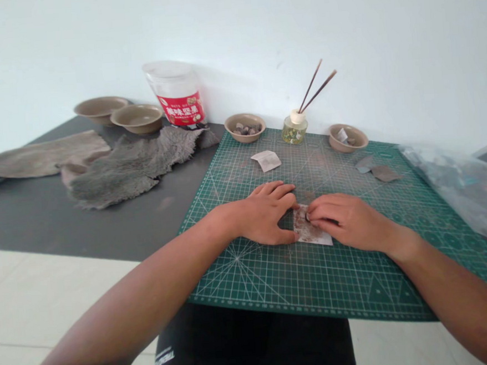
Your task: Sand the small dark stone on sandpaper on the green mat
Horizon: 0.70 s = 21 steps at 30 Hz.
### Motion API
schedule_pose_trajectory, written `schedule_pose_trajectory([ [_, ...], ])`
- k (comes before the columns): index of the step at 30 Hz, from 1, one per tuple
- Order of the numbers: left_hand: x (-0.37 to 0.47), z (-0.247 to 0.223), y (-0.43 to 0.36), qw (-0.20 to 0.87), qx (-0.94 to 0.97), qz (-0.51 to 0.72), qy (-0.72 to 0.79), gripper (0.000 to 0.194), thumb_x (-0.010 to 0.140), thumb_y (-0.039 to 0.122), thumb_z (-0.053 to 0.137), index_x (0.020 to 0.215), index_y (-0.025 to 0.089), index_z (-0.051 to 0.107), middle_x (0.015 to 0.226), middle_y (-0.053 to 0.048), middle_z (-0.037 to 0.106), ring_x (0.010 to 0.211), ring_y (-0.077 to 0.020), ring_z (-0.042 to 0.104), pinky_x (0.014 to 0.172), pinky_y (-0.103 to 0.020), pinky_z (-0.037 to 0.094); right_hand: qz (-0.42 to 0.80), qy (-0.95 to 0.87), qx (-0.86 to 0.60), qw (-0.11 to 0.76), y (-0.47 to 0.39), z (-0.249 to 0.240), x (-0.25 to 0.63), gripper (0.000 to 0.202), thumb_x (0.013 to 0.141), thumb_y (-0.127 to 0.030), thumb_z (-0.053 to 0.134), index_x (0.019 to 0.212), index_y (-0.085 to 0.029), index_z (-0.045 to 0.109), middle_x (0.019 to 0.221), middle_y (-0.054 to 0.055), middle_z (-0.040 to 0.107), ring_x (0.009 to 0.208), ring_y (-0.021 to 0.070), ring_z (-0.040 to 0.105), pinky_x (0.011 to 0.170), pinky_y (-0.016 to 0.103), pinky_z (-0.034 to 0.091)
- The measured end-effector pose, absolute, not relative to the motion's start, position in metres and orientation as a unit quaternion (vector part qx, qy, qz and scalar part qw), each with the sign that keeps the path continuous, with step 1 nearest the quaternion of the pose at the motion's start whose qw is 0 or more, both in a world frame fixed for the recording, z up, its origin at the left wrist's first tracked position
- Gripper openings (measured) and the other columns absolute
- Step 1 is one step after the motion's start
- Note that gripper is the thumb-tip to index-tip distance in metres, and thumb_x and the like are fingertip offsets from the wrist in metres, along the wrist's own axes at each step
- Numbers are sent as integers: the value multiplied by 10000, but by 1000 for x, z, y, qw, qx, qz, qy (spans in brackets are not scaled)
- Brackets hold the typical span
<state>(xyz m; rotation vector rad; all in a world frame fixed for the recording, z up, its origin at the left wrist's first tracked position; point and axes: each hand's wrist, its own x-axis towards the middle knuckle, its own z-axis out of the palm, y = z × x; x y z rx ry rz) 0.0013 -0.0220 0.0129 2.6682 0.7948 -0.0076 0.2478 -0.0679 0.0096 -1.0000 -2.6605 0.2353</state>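
Observation:
A small pale sheet (pixel 314 234), smudged with brown and looking like sandpaper, lies on the green cutting mat (pixel 267 281). My left hand (pixel 266 213) rests flat with fingers spread, its thumb and index fingertip at the sheet's left edge. Over the sheet's right part, my right hand (pixel 346 220) has its fingers pinched together on a small dark piece (pixel 307 217). Most of that piece is hidden by the fingers, so its kind cannot be made out. It is against the sheet or just above it.
Behind the hands are a folded pale sheet (pixel 267 160), a bowl of small stones (pixel 245 128), a reed diffuser (pixel 294 129), another bowl (pixel 347 138) and brown scraps (pixel 385 173). Grey cloths (pixel 129 168), two bowls (pixel 138 118) and a plastic jar (pixel 177 95) stand left; a plastic bag (pixel 460 184) lies right.

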Motion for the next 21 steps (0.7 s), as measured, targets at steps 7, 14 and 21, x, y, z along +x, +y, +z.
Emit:
schedule_pose_trajectory([
  [7,2,13,-23,174,942,-1,288,649,856,645,577,1328,207,494,1629,-139,222,1520,-357,96,1206,-508,157,42,-914,-379,138,-65,12,251,153,949,-180,558,955,-215,708,1034,59,738,966,225,677,869,394,515],
  [14,3,13,-23,185,940,-6,287,670,856,661,574,1342,209,487,1632,-136,213,1523,-353,87,1206,-508,157,68,-935,-322,129,-73,12,244,153,975,-236,548,993,-220,699,1077,64,724,965,208,674,860,365,527],
  [21,3,12,-23,185,938,-7,292,664,848,677,574,1322,219,490,1636,-125,208,1523,-353,81,1206,-517,151,75,-927,-353,99,-72,16,248,153,974,-206,540,936,-213,687,1011,54,714,908,193,667,821,348,518],
])
